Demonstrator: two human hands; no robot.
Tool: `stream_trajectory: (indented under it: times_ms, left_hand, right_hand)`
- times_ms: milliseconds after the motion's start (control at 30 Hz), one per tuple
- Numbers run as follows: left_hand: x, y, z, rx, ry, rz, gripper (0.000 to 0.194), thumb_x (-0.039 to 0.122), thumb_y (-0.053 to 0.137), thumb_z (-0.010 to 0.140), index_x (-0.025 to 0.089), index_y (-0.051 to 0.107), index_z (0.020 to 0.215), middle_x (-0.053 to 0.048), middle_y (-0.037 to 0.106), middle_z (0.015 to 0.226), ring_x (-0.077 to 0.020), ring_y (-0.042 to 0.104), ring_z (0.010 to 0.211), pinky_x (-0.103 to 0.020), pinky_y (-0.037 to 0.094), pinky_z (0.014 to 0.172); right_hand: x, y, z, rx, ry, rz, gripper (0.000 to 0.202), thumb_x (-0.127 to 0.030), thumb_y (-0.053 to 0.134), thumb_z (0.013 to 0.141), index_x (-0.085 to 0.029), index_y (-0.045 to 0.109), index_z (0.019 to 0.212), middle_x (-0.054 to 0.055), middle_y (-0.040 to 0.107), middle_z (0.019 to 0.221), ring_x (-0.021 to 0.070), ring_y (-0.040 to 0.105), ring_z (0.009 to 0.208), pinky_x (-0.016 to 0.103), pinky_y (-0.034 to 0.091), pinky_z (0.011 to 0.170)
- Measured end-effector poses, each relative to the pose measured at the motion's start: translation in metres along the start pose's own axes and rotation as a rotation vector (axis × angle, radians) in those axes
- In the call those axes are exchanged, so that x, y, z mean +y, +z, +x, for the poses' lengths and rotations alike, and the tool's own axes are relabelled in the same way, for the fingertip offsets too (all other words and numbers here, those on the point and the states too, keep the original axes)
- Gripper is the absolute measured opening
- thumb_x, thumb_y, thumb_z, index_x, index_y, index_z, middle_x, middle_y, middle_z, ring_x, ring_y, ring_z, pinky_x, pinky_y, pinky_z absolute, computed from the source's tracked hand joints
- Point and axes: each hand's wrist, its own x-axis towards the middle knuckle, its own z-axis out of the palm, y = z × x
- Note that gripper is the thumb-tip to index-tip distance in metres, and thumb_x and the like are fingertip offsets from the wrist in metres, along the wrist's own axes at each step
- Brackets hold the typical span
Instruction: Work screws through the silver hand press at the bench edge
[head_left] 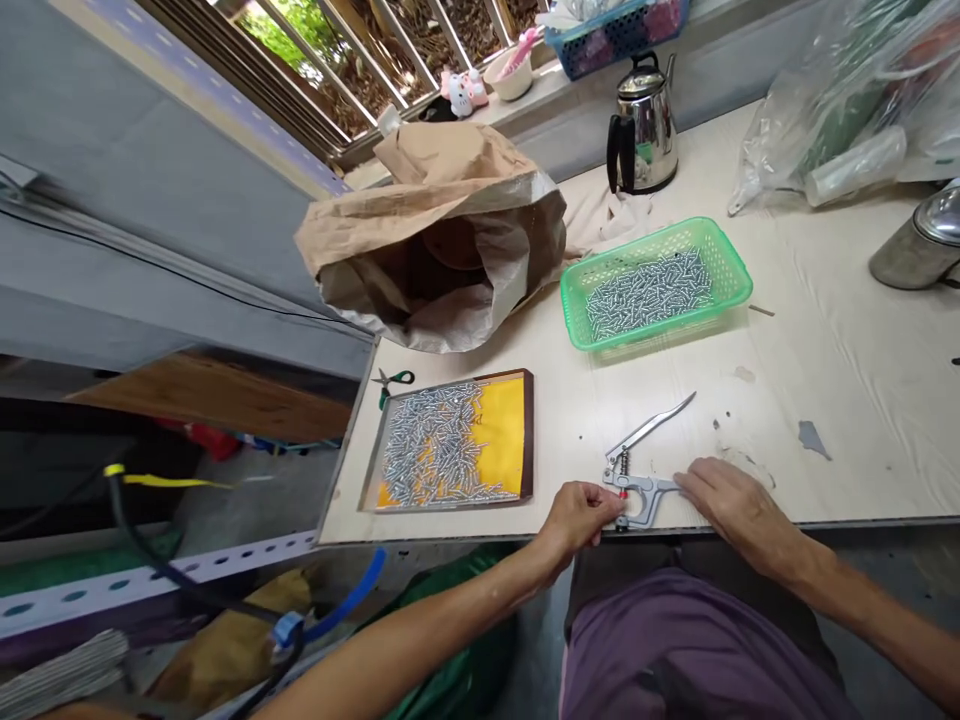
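A silver hand-press tool point(651, 488) with a long lever and a spring lies at the table's front edge. My left hand point(581, 515) is at the tool's left side, its fingers pinched together near a small red part; what they hold is too small to name. My right hand point(726, 497) rests on the end of the tool's grey handle, fingers closed over it. To the left sits a tray point(527, 440) with a yellow bottom, partly covered with small metal pieces point(431, 445). Behind the tool stands a green basket point(731, 270) holding similar metal pieces point(649, 292).
Small scissors point(394, 380) lie behind the tray. A large brown paper bag point(442, 240) stands open at the back left. Further back are a steel kettle point(646, 130) and plastic bags point(847, 120). A metal pot point(919, 240) is at the right.
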Motion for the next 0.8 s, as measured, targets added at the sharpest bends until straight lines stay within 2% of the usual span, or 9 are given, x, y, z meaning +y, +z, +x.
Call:
stream_trajectory:
  times_ms: [200, 333, 433, 567, 633, 733, 800]
  left_hand:
    - [-0.008, 0.001, -0.001, 0.011, 0.008, -0.007, 0.048, 0.059, 0.068, 0.059, 0.012, 0.061, 0.068, 0.008, 0.040, 0.041, -0.0054, 0.035, 0.033, -0.018, 0.025, 0.032]
    - [-0.009, 0.002, -0.001, 0.013, 0.023, -0.015, 0.050, 0.061, 0.067, 0.057, 0.013, 0.059, 0.067, 0.008, 0.042, 0.042, -0.0056, 0.037, 0.032, -0.018, 0.030, 0.031]
    - [-0.006, 0.002, -0.002, -0.020, 0.002, -0.044, 0.049, 0.061, 0.068, 0.056, 0.013, 0.057, 0.066, 0.007, 0.044, 0.042, -0.0062, 0.039, 0.034, -0.018, 0.036, 0.032]
    - [-0.003, 0.003, -0.004, -0.020, -0.028, -0.053, 0.047, 0.057, 0.069, 0.058, 0.013, 0.058, 0.069, 0.008, 0.044, 0.040, -0.0065, 0.041, 0.034, -0.018, 0.040, 0.033]
    - [-0.002, 0.003, -0.004, -0.033, -0.036, -0.043, 0.044, 0.055, 0.068, 0.061, 0.013, 0.058, 0.068, 0.007, 0.044, 0.039, -0.0065, 0.041, 0.033, -0.018, 0.040, 0.033]
    - [-0.001, 0.003, -0.003, -0.064, -0.048, -0.031, 0.040, 0.053, 0.068, 0.064, 0.014, 0.055, 0.066, 0.007, 0.045, 0.039, -0.0068, 0.043, 0.033, -0.018, 0.042, 0.034]
    - [0.000, 0.002, -0.002, -0.067, -0.052, -0.015, 0.040, 0.052, 0.067, 0.065, 0.015, 0.054, 0.066, 0.007, 0.045, 0.039, -0.0073, 0.045, 0.033, -0.018, 0.042, 0.035]
  right_hand:
    - [-0.002, 0.004, -0.002, 0.038, -0.036, -0.117, 0.027, 0.002, 0.038, 0.085, -0.013, 0.060, 0.091, 0.006, 0.058, 0.075, 0.0185, 0.050, 0.067, 0.031, 0.040, 0.063]
    - [0.005, 0.000, 0.006, -0.024, 0.002, -0.040, 0.016, -0.012, 0.045, 0.091, -0.016, 0.059, 0.084, 0.004, 0.058, 0.078, 0.0171, 0.051, 0.068, 0.029, 0.039, 0.061]
    - [0.016, -0.007, 0.022, -0.023, 0.080, -0.079, 0.015, -0.014, 0.047, 0.091, -0.017, 0.061, 0.096, 0.005, 0.060, 0.088, 0.0171, 0.052, 0.074, 0.028, 0.038, 0.061]
    - [0.032, -0.010, 0.048, -0.015, 0.094, -0.313, 0.036, 0.001, 0.045, 0.084, -0.016, 0.058, 0.113, 0.007, 0.063, 0.100, 0.0199, 0.050, 0.081, 0.030, 0.036, 0.064]
    - [0.040, -0.007, 0.060, -0.050, 0.046, -0.371, 0.031, 0.002, 0.047, 0.083, -0.016, 0.062, 0.103, 0.006, 0.064, 0.091, 0.0202, 0.048, 0.077, 0.031, 0.033, 0.062]
    - [0.049, 0.000, 0.072, -0.080, -0.040, -0.396, 0.021, -0.002, 0.049, 0.084, -0.016, 0.063, 0.078, 0.005, 0.062, 0.075, 0.0202, 0.047, 0.074, 0.032, 0.030, 0.062]
    - [0.053, 0.002, 0.076, -0.065, -0.084, -0.403, 0.021, -0.002, 0.050, 0.083, -0.016, 0.062, 0.073, 0.005, 0.061, 0.073, 0.0198, 0.046, 0.074, 0.031, 0.029, 0.063]
